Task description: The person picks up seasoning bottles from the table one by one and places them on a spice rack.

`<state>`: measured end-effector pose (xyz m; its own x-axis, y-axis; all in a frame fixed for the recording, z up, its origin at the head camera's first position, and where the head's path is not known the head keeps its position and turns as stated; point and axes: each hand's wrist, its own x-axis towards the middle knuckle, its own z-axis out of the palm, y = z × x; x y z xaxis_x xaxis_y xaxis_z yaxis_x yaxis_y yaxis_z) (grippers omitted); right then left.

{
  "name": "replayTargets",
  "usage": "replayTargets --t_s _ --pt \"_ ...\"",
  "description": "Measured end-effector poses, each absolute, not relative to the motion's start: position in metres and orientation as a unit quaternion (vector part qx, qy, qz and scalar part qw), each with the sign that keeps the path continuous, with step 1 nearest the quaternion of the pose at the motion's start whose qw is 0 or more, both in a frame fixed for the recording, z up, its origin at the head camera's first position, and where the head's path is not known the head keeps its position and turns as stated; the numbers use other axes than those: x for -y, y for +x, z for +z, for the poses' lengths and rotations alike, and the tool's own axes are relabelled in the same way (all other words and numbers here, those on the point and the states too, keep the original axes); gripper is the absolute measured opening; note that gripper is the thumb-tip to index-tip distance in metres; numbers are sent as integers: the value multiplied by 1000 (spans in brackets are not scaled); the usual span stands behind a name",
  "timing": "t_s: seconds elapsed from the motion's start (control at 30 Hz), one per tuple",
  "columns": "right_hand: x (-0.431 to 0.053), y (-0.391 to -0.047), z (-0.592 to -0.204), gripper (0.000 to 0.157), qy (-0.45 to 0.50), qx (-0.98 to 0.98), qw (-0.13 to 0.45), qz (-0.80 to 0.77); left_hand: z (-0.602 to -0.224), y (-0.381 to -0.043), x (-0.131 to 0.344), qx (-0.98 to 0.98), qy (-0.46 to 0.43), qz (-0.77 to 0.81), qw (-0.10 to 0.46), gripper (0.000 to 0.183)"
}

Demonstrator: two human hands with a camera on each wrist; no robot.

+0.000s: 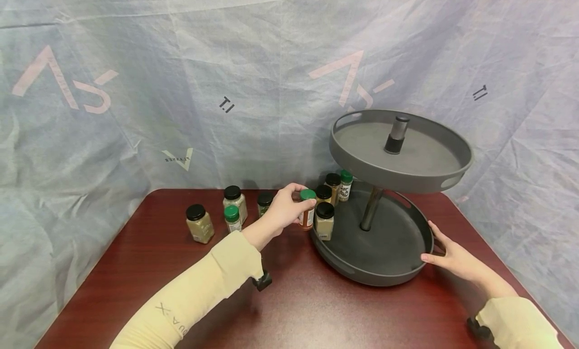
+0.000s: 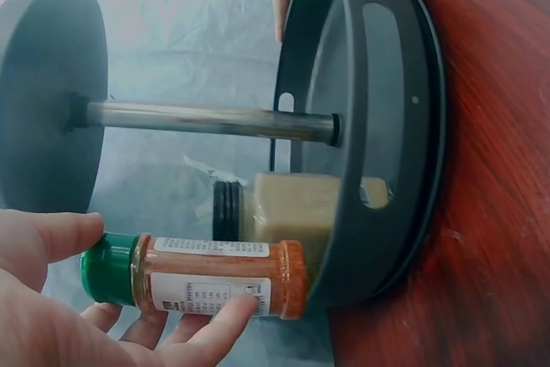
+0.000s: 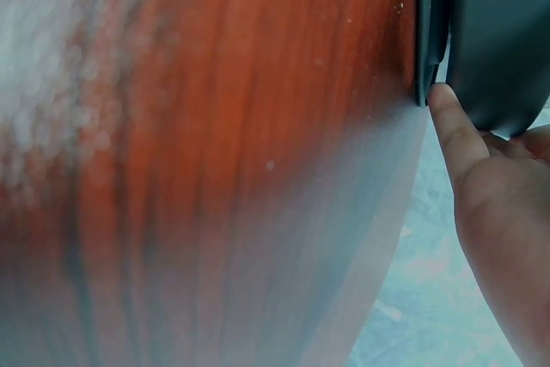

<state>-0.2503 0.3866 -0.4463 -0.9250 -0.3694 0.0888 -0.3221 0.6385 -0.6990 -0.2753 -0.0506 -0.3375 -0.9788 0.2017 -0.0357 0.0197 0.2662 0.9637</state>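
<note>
My left hand [image 1: 289, 206] holds a spice bottle [image 2: 215, 277] with a green cap and reddish-orange contents, upright at the left rim of a dark grey two-tier turntable [image 1: 380, 278]. The thumb is at the cap and the fingers lie along the labelled side. Right beside the bottle, a beige spice jar [image 1: 324, 228] with a black lid stands in the lower tray. My right hand [image 1: 457, 258] holds the lower tray's right rim, thumb over the edge and fingers on the outside. Part of that grip is hidden in the right wrist view.
Behind the beige jar, a yellow jar [image 1: 323, 194], a brown jar [image 1: 333, 185] and a green-capped bottle [image 1: 345, 187] line the tray's left side. Left on the table are a greenish jar [image 1: 200, 226], a pale jar [image 1: 235, 202], a green-capped bottle [image 1: 232, 218] and a dark-lidded jar [image 1: 264, 202].
</note>
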Motion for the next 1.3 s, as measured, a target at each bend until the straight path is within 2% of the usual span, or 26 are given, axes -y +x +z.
replayTargets --t_s 0.93,1.3 --pt "-387 -251 -450 94 -201 -899 20 -388 -339 -259 23 -784 120 599 108 35" --pt "-387 -251 -449 94 -203 -902 16 -381 -352 -252 8 -778 136 608 82 34"
